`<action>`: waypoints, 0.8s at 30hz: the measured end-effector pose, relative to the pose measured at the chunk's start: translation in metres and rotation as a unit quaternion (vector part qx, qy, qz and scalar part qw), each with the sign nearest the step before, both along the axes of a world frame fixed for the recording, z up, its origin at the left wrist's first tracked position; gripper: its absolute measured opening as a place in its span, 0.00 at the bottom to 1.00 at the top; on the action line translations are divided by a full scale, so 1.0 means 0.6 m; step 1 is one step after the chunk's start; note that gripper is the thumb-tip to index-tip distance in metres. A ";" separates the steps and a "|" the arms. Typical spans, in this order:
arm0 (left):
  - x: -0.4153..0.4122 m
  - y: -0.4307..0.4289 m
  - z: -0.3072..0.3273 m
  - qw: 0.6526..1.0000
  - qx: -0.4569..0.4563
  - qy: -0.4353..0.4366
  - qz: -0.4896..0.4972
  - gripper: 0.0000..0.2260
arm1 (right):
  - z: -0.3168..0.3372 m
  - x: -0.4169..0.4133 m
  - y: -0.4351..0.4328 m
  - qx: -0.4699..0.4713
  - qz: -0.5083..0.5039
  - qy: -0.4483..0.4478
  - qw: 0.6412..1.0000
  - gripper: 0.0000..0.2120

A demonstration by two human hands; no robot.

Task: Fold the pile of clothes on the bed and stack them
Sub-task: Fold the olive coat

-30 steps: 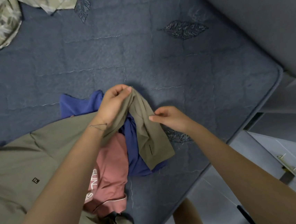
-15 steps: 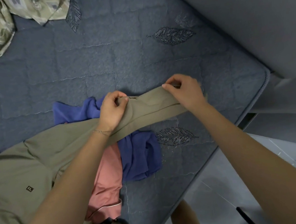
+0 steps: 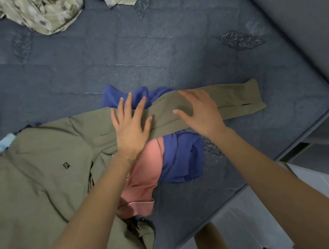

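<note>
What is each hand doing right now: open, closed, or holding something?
Left hand: open, fingers spread, pressing flat on the olive shirt sleeve.
Right hand: open, flat on the same sleeve.

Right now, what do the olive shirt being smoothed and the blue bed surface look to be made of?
Olive shirt: thin woven fabric with a matte finish, probably cotton or a blend. It creases softly and lies flat, and the sleeve shows a cuff slit. Blue bed surface: quilted textile with a slight sheen, stitched lines and embroidered leaf motifs. The fibre cannot be told.
</note>
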State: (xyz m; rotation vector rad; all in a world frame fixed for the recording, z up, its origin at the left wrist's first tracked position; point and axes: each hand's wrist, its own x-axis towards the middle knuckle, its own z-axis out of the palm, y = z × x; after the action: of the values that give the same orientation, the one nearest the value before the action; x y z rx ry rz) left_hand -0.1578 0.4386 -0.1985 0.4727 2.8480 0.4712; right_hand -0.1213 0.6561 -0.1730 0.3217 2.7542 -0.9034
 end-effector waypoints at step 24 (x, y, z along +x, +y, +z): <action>0.269 -0.617 0.026 0.957 -0.072 0.002 0.281 0.27 | 0.018 0.057 -0.580 0.099 0.288 0.038 0.952 0.35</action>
State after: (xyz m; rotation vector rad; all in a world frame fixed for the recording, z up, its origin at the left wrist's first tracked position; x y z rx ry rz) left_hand 0.0035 0.0683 -0.1829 -0.3789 2.9613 0.3420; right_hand -0.0871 0.3083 -0.1621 -0.4782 2.7589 -0.4935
